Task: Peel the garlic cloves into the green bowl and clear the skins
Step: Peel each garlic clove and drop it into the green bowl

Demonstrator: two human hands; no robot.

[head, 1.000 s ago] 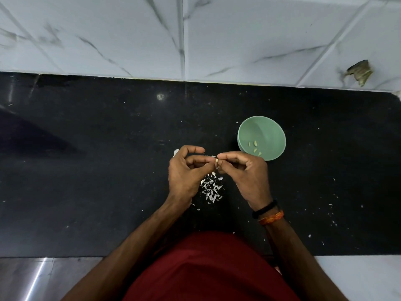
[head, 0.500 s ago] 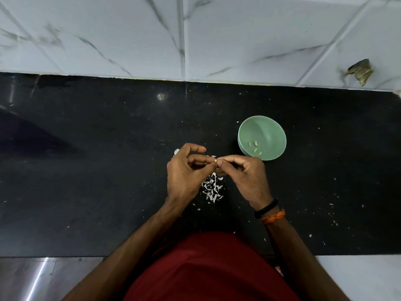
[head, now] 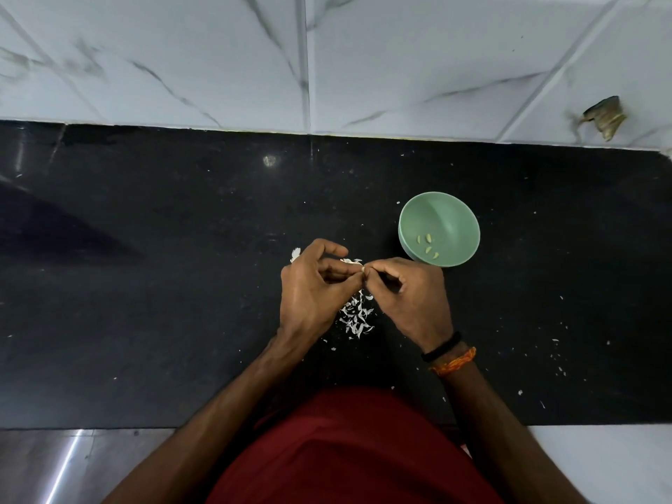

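My left hand (head: 315,289) and my right hand (head: 411,296) meet fingertip to fingertip above the black counter (head: 145,285). Between them they pinch a small garlic clove (head: 363,268), mostly hidden by the fingers. A heap of white garlic skins (head: 357,314) lies on the counter just below the hands. More white skin (head: 295,253) pokes out behind my left hand. The green bowl (head: 439,212) stands just up and right of my right hand, with several peeled cloves (head: 427,245) inside.
White skin flecks (head: 558,358) are scattered over the counter's right side. A white marble-tiled wall (head: 327,60) rises behind the counter, with a torn brown scrap (head: 605,116) stuck to it at the right. The counter's front edge runs along my red-clothed body.
Both hands have stayed together over the skin heap, shifting very slightly. The fingertips have worked at the clove. The bowl has not moved.
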